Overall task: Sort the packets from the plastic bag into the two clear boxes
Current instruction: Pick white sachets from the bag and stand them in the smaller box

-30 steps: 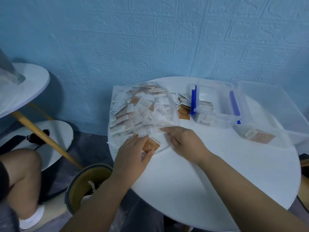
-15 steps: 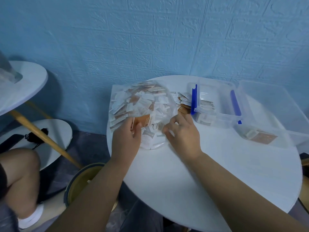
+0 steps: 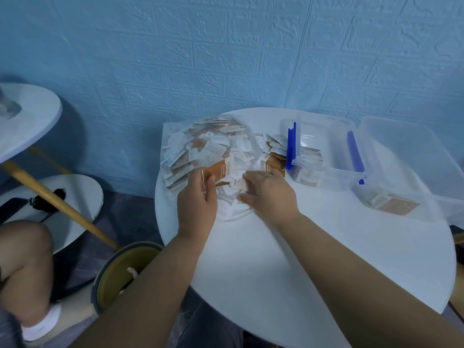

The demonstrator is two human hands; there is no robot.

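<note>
Below the plastic bag (image 3: pixel 200 149), off the round white tabletop (image 3: pixel 326 259), an open bin (image 3: pixel 120 275) stands on the floor, and a bent knee (image 3: pixel 25 252) shows further left of it. Both forearms reach across the tabletop to the bag's near edge. There the left hand (image 3: pixel 198 197) is turned on its side, its fingers pinching an orange packet (image 3: pixel 218 171) by one end. The right hand (image 3: pixel 268 194) lies palm down just beside it, its thumb and forefinger closed on a small packet (image 3: pixel 242 184), which is blurred. The bag lies flat and is crammed with white and orange packets. Just right of it sit loose packets (image 3: pixel 273 149), then the latched box (image 3: pixel 336 178) with blue clips and packets inside. Further right is the larger clear box (image 3: pixel 401 146), which holds a few. A side table (image 3: pixel 27 116) is well to the bag's left. A blue wall (image 3: pixel 226 59) rises behind it.
</note>
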